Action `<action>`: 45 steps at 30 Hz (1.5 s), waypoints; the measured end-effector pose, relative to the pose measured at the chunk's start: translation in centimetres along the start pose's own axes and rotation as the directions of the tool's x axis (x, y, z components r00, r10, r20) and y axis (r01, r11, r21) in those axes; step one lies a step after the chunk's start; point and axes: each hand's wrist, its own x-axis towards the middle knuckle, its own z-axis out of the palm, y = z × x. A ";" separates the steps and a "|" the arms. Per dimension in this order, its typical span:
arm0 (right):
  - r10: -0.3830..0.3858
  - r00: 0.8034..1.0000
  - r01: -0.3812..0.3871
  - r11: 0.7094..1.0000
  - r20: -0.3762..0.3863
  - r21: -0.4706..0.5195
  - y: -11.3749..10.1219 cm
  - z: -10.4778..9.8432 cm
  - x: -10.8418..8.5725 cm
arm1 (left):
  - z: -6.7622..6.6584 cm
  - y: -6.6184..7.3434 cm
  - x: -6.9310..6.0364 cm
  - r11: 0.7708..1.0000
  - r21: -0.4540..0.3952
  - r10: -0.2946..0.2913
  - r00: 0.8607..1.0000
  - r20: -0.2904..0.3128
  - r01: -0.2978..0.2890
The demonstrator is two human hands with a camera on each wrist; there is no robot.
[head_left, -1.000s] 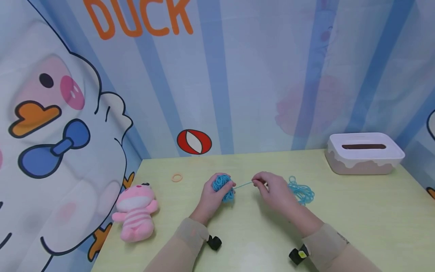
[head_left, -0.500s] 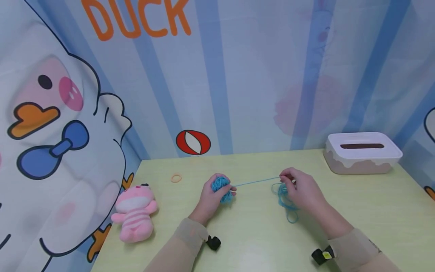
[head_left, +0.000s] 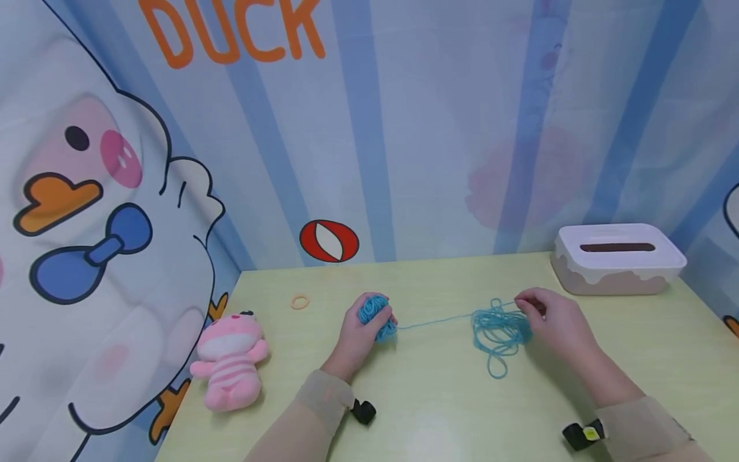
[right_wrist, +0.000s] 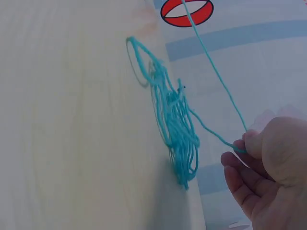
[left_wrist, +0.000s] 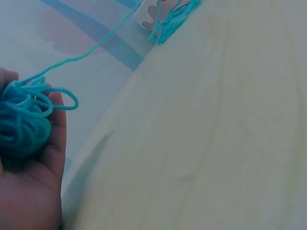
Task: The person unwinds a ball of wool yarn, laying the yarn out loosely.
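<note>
My left hand (head_left: 356,330) grips a ball of blue yarn (head_left: 375,314), thumb across its front. In the left wrist view a loose loop stands out from the ball (left_wrist: 24,124). From it a strand (head_left: 435,321) runs to my right hand (head_left: 557,321), which pinches the yarn between thumb and fingertips. A loose tangle of the same blue yarn (head_left: 499,330) lies on the table just left of the right hand. The right wrist view shows the pinched strand (right_wrist: 218,74) bending at the fingertips, one end going back to the tangle (right_wrist: 177,129).
A pink plush toy (head_left: 231,362) lies at the left of the table (head_left: 433,404). Behind it is a small orange ring (head_left: 299,301). A tissue box (head_left: 620,260) stands at the back right, against a printed curtain (head_left: 427,128).
My right hand has moved to the right with the yarn, lengthening the strand between the hands. The tangle shifted about near it. My left hand has stayed nearly still.
</note>
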 end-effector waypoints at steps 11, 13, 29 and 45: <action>0.035 0.993 -0.020 0.990 0.110 -0.137 3.3 -0.5 -0.2 | 0.0 0.0 0.2 1.000 -0.018 0.009 1.000 -0.028 -0.009; 0.046 0.989 -0.026 0.989 0.139 -0.146 3.5 -0.2 -0.1 | 0.0 -0.1 0.2 1.000 -0.013 0.001 1.000 -0.031 -0.001; -0.119 0.986 0.123 0.992 -0.117 0.031 -2.0 1.7 0.1 | -0.1 -0.2 0.0 0.999 0.005 -0.044 0.999 -0.003 0.044; -0.263 0.940 0.214 0.951 0.218 0.223 -10.7 11.2 1.4 | 0.0 0.2 -0.2 1.000 0.012 -0.010 1.000 0.024 0.010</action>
